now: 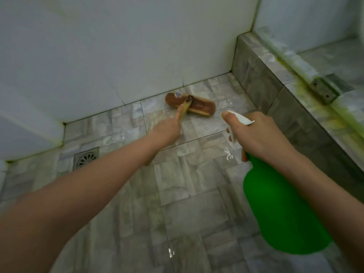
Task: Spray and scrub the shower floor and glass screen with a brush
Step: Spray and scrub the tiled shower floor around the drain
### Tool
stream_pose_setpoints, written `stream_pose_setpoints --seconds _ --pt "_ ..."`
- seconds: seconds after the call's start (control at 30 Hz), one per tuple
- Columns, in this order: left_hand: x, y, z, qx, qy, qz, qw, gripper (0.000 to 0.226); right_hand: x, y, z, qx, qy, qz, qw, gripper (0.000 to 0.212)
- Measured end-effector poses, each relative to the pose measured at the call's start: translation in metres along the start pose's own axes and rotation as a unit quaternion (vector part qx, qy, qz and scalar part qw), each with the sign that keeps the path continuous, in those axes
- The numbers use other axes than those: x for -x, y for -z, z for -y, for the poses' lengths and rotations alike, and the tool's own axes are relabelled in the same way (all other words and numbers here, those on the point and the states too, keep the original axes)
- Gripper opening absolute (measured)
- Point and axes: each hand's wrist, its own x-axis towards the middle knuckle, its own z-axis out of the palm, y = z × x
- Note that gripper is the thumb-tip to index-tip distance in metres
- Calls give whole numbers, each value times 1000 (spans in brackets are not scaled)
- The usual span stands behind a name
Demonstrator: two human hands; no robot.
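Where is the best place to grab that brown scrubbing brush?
By its yellowish handle, from the near side. The brush head lies flat on the floor tiles close to the wall, and the handle slants up toward the person. The left hand grips it there, forefinger laid along the handle.

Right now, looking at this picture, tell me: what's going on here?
A person is cleaning a tiled shower floor. The left hand holds the brush by its handle, head down on that floor near the wall. The right hand grips a green spray bottle, its white nozzle pointing toward the brush.
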Motion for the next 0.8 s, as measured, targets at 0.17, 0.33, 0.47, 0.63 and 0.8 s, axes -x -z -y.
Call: stream_pose_setpoints --seconds 0.17,0.33,0.47,0.63,0.8 --pt "37 -10 4 51 44 16 998 70 -19 -4 24 -12 19 -6 1000 62" --pt "135 -38 49 -3 25 52 998 70 -3 -16 62 35 40 6 999 66" --pt "73 -18 59 61 39 8 997 75 11 -30 96 50 66 1 997 66" --pt "110 -31 61 183 54 -14 981 78 28 -49 134 43 61 -10 997 62" --pt "159 -55 93 105 -4 -1 994 73 42 -54 154 55 49 18 997 59"
